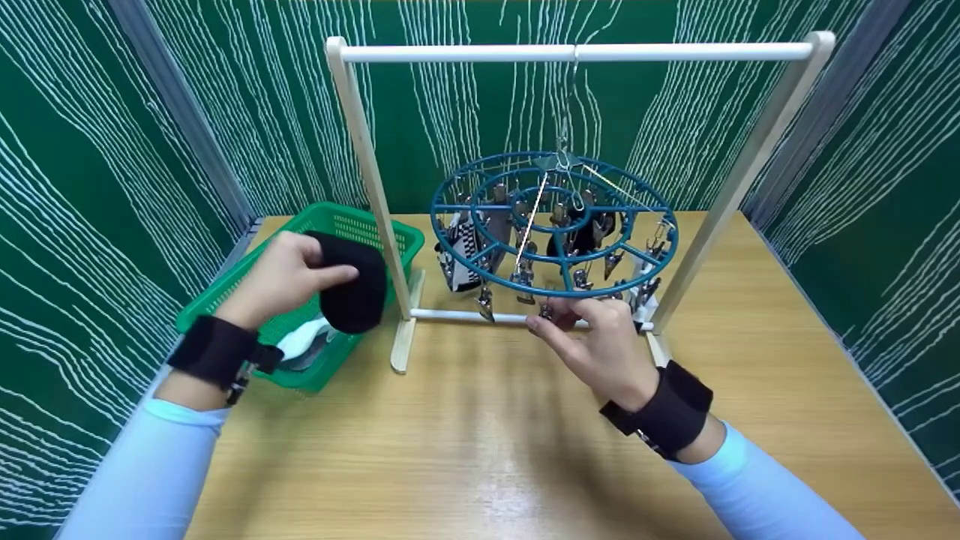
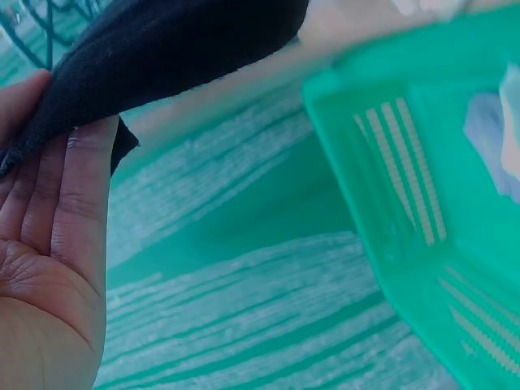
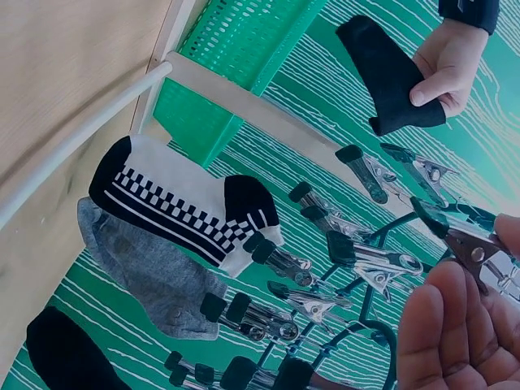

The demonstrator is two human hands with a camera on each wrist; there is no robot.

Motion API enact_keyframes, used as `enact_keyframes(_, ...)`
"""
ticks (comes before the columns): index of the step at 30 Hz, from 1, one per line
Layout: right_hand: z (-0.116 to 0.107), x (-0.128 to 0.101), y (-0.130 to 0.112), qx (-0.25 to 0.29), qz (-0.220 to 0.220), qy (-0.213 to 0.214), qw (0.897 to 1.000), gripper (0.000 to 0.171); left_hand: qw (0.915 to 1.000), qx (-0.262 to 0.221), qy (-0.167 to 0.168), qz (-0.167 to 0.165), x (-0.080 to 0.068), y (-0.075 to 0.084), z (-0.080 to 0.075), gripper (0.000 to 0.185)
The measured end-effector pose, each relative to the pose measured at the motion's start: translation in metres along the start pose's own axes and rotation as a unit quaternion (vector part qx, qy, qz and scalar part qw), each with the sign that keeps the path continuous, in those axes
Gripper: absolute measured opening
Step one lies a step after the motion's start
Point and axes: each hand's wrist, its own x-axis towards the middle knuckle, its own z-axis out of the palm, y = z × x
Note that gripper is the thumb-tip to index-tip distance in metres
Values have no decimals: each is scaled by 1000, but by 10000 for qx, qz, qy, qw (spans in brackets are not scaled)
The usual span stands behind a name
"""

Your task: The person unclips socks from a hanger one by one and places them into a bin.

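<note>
Fingers (image 1: 330, 276) of left hand (image 1: 281, 274) are pinching black sock (image 1: 352, 289) above green basket (image 1: 225, 289); right hand (image 1: 604, 345) is squeezing clip (image 1: 546, 309) on blue hanger (image 1: 555, 225). Risk: clip snapping closed off-cloth, sock dropping.

1. Black sock (image 1: 352, 285): plain dark knit, limp, pinched at its upper edge, hanging over the green basket near the table's left edge.
2. Metal clip (image 1: 546, 309): dangling from the blue round hanger's front rim, pinched between fingertips.
</note>
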Motion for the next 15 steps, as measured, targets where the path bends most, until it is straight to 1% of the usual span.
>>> enact_keyframes(2, 0, 0, 0, -29, -30, 9, 10000, 13, 9999, 119, 47, -104, 3, -4, -7, 49)
enact_keyframes(5, -1, 0, 0, -35, 20, -24, 10000, 13, 9992, 292, 106, -257, 7, -11, -15, 42)
enact_keyframes(7, -2, 0, -1, -8, 52, -48, 10000, 14, 9986, 397, 88, -341, 10, -18, -19, 36)
enact_keyframes(10, -3, 0, -2, 30, 50, -74, 10000, 16, 9973, 582, 22, -446, 15, -31, -24, 34)
enact_keyframes(15, -5, -1, -1, 61, -12, -84, 9999, 16, 9956, 801, -35, -482, 22, -56, -26, 31)
